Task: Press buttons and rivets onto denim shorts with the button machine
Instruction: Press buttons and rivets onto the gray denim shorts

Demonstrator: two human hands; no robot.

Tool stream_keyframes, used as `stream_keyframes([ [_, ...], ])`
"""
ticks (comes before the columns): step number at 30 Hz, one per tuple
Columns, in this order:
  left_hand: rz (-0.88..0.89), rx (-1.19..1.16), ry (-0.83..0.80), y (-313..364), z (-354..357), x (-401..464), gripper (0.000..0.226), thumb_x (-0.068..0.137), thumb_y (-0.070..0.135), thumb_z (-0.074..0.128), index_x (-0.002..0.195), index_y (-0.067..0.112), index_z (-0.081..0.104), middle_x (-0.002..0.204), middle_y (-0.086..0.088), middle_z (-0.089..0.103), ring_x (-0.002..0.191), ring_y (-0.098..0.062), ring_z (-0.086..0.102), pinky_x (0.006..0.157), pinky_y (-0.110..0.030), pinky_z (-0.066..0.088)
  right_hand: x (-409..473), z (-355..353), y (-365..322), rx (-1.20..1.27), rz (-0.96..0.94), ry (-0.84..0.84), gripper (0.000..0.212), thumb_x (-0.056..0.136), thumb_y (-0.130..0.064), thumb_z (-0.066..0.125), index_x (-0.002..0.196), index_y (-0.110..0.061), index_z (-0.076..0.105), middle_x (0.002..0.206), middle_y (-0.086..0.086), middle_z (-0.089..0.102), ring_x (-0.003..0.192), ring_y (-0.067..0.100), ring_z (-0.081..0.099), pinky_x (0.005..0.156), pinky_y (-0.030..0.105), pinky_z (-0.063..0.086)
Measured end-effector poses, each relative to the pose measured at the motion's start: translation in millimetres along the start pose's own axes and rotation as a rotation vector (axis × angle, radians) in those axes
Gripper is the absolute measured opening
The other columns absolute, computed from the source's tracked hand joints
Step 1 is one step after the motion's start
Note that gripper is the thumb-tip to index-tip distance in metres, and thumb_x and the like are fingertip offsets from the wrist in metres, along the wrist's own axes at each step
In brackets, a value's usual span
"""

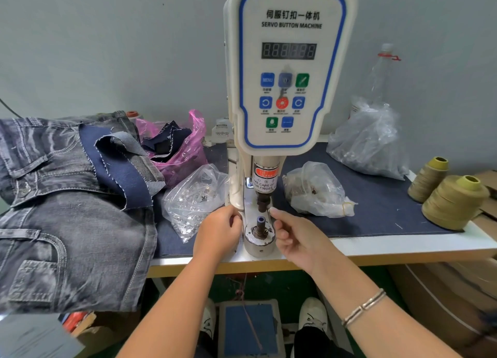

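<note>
Heaped at the left of the frame: denim shorts [61,209], draped over the counter [403,246] edge, well apart from the dies (nothing of the garment under the press yet). Just right of the heap, a clear bag of fasteners [193,199], mouth gaping toward the machine base.

At lower centre, left hand [219,232] with fingers curled in beside the lower die [260,227], touching or nearly touching the round base; whether a small part sits pinched in that grip cannot be told. Directly above, the upper punch [262,200] of the button machine [289,69], with a finger-warning label on the barrel. To the right of the die, right hand [293,236], thumb and forefinger drawn together near the punch tip as if pinching something tiny, though no part shows clearly.

Main hazard, as a judgement: both sets of fingers close to the gap between punch and die, and a foot pedal [250,328] lying between the shoes at bottom centre. Accidental press of that pedal now, and a crushed fingertip. Lesser risks: a rivet seated crooked on the die, then bent on pressing; a dropped part lost over the counter edge; the open bag knocked and spilled by the left forearm.

Far right: two thread cones [454,201], clear of the work.
</note>
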State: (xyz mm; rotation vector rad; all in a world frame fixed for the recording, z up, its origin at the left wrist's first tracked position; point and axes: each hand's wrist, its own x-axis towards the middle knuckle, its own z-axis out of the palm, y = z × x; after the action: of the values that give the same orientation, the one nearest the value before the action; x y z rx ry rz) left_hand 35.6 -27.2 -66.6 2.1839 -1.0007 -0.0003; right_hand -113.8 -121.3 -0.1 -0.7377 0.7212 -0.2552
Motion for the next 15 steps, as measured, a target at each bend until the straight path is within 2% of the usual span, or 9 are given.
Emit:
stream_keyframes([
  [5, 0.008, 0.011, 0.003, 0.2, 0.0, -0.2, 0.014, 0.089, 0.02, 0.05, 0.08, 0.017, 0.06, 0.073, 0.005, 0.058, 0.068, -0.01, 0.052, 0.054, -0.025, 0.036, -0.1, 6.1, 9.6, 0.064, 0.04, -0.006, 0.011, 0.086, -0.01, 0.065, 0.078, -0.006, 0.057, 0.049, 0.001, 0.052, 0.031, 0.006, 0.042, 0.029, 0.014, 0.03],
  [9, 0.006, 0.015, 0.008, 0.0, 0.3, 0.1, 0.014, 0.089, 0.02, 0.05, 0.078, 0.02, 0.058, 0.071, 0.008, 0.055, 0.066, -0.003, 0.048, 0.052, -0.022, 0.03, -2.0, 10.7, 10.5, 0.197, 0.087, -0.004, 0.01, 0.083, -0.011, 0.066, 0.087, -0.004, 0.06, 0.048, 0.002, 0.055, 0.032, 0.006, 0.047, 0.029, 0.013, 0.035],
  [15, -0.001, 0.014, 0.001, 0.9, -0.5, -0.3, 0.013, 0.089, 0.021, 0.05, 0.079, 0.019, 0.059, 0.071, 0.007, 0.056, 0.066, -0.003, 0.048, 0.052, -0.023, 0.031, -4.3, 16.1, 10.9, 0.321, 0.109, -0.019, 0.01, 0.09, -0.015, 0.06, 0.091, -0.005, 0.058, 0.046, 0.002, 0.054, 0.029, 0.005, 0.046, 0.027, 0.013, 0.034],
])
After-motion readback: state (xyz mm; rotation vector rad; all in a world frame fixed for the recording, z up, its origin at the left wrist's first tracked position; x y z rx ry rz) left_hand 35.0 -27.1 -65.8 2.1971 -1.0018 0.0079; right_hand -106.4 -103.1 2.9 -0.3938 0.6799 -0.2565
